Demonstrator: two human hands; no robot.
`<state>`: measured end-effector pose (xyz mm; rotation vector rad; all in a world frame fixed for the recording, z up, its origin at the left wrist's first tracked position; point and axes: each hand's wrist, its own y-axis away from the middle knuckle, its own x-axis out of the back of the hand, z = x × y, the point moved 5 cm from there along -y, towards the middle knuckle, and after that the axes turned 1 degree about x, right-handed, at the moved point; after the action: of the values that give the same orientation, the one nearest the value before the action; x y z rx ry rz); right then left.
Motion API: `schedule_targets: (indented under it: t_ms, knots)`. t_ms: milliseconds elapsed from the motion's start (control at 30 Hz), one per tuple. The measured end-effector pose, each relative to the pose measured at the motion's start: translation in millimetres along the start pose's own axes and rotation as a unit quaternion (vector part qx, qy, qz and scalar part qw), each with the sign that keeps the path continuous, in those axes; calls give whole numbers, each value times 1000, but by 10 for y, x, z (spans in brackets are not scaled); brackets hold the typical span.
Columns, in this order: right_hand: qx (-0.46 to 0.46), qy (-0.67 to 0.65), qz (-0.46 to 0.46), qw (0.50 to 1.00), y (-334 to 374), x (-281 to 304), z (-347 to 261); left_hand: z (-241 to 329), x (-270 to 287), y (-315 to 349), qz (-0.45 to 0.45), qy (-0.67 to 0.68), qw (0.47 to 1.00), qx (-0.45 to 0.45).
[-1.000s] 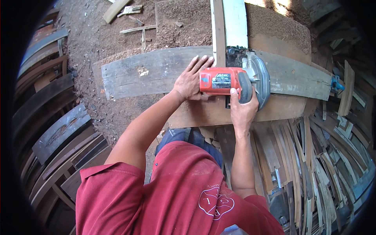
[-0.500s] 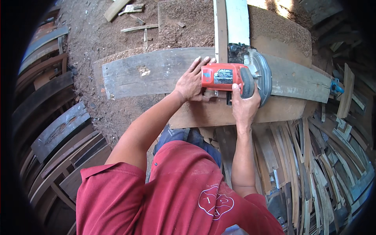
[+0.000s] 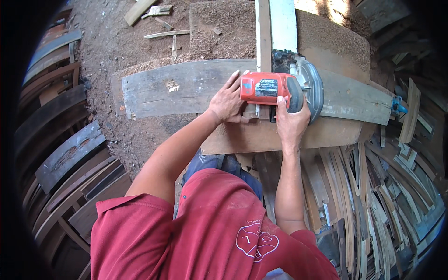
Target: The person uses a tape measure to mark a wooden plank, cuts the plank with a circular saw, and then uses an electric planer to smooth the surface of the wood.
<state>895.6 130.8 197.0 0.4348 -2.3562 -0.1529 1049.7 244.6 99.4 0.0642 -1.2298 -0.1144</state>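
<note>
My right hand (image 3: 292, 119) is closed round the dark rear handle of a circular saw (image 3: 265, 87) with a red motor housing and a grey blade guard. The saw lies across a weathered grey plank (image 3: 186, 88), over a narrow wood strip (image 3: 264, 37) and a white-faced board (image 3: 283, 25) running away from me. To the left of the motor, my left hand (image 3: 227, 101) rests on the plank, its fingers stretched forward and its thumb apart on the near side. The saw's housing partly covers the fingertips. The blade is hidden.
Under the plank lies a brown board (image 3: 280, 135). Sawdust and offcuts (image 3: 167, 33) cover the ground beyond. Stacked wood strips (image 3: 345, 186) fill the right side, with more boards (image 3: 70, 154) at left. A blue clamp-like piece (image 3: 398, 106) sits by the plank's right end.
The saw has slid slightly away from me across the plank, my right hand still round its handle. More of the strip shows behind its motor. My left hand stays nearly in place.
</note>
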Motion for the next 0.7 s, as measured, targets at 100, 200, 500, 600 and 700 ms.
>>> schedule_targets:
  t_ms: [100,200,500,600,700]
  knots:
    - [10,3,-2,1000,-34,-7,-12,11,7,0,-4,-3,1000,1]
    - [11,7,0,1000,-61,-24,-19,2,8,10,-12,-5,1000,-1]
    - [-14,-10,1,1000,-125,-60,-13,14,-15,7,-6,-9,1000,-4]
    - [-11,-22,-2,1000,-130,-42,-146,3,9,23,-7,10,1000,0]
    - [11,-36,2,999,-148,-58,-181,7,1,22,-13,5,1000,7]
